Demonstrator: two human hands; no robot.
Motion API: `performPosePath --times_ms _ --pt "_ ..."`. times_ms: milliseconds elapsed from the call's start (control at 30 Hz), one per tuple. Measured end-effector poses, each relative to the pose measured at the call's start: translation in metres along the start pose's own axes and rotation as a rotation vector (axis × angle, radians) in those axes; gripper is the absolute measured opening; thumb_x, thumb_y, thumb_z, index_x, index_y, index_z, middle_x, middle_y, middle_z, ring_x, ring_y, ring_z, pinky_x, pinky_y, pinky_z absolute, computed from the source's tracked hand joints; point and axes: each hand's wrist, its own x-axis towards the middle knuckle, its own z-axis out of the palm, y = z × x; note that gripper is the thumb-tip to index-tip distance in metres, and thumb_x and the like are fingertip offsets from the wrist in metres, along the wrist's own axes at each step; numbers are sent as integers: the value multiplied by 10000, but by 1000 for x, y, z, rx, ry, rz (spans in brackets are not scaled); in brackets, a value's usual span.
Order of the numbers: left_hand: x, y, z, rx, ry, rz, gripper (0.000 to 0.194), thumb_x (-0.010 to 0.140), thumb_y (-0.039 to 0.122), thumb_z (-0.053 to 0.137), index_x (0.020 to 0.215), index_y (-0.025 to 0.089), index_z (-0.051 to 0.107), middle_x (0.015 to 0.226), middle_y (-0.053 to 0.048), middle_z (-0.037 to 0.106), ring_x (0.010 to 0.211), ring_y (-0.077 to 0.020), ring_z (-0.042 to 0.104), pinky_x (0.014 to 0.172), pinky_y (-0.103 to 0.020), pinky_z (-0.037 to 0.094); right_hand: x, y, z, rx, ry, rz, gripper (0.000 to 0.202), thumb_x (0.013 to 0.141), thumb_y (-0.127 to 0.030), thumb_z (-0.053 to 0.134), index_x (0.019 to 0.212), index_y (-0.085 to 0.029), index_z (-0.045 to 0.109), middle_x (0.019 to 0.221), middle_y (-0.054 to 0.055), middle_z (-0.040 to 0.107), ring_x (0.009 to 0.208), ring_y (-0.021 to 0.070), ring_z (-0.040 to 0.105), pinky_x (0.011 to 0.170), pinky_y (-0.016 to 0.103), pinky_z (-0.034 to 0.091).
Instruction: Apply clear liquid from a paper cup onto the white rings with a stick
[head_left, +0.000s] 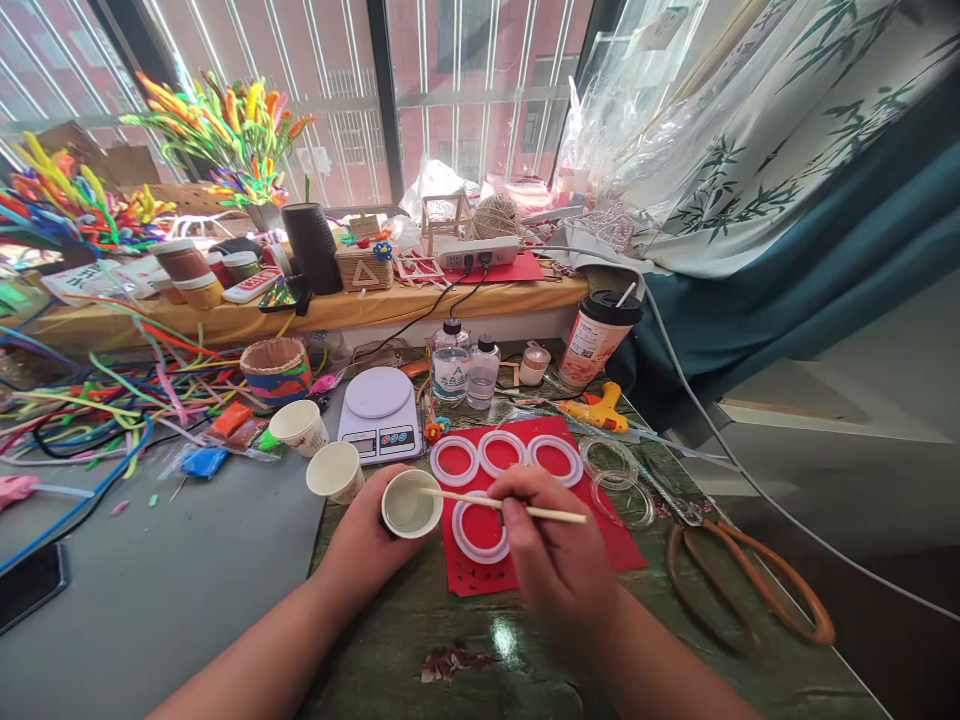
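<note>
My left hand (367, 535) is wrapped round a paper cup (388, 522), whose open top faces me and which holds a clear liquid. My right hand (559, 545) pinches a thin wooden stick (551, 514); its far end dips into the cup. Behind and beneath the right hand, several translucent ring moulds (456, 537) lie on a red sheet (619, 545), one partly covered by the fingers. Two more paper cups (334, 472) stand just left of the held one, beyond my left hand.
A kitchen scale (380, 400) stands behind the cups, beside two clear bottles (482, 373). To the right are a yellow glue gun (600, 408), clear rings (622, 490), large scissors (709, 540) and a drink cup (598, 340). Pipe cleaners (142, 400) and a phone (34, 585) lie left.
</note>
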Motion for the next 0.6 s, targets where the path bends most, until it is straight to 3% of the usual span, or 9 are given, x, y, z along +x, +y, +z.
performPosePath --times_ms 67,133,200,400,600 --pt "0 1 0 10 3 0 402 806 273 814 1196 226 731 1204 -94 822 1098 -323 790 982 -483 665 1 1 3 44 -13 117 93 872 -178 731 904 -241 790 694 -2 662 585 171 538 570 313 415" --pt "-1 1 1 13 16 5 427 797 274 823 1211 224 729 1216 -99 822 1112 -325 788 1001 -488 660 6 6 5 172 83 302 12 833 -233 777 845 -234 782 649 -14 621 554 159 499 526 294 379" --pt "-1 0 1 9 22 14 455 791 272 836 1231 226 727 1245 -104 817 1140 -328 785 1018 -488 657 13 13 7 275 194 428 75 843 -297 776 826 -228 753 632 -19 600 539 154 497 495 272 377" --pt "-3 -4 -1 -11 -2 12 450 827 267 840 1260 245 723 1303 -103 799 1194 -336 775 1022 -485 656 29 26 -2 440 379 512 173 850 -380 733 825 -230 649 597 -38 576 494 132 494 458 231 392" --pt "-3 -5 0 -37 -3 2 462 834 283 840 1278 238 717 1320 -112 786 1208 -341 765 1031 -492 647 33 15 -8 497 427 473 184 804 -369 772 810 -230 651 591 -39 562 508 133 511 455 227 399"
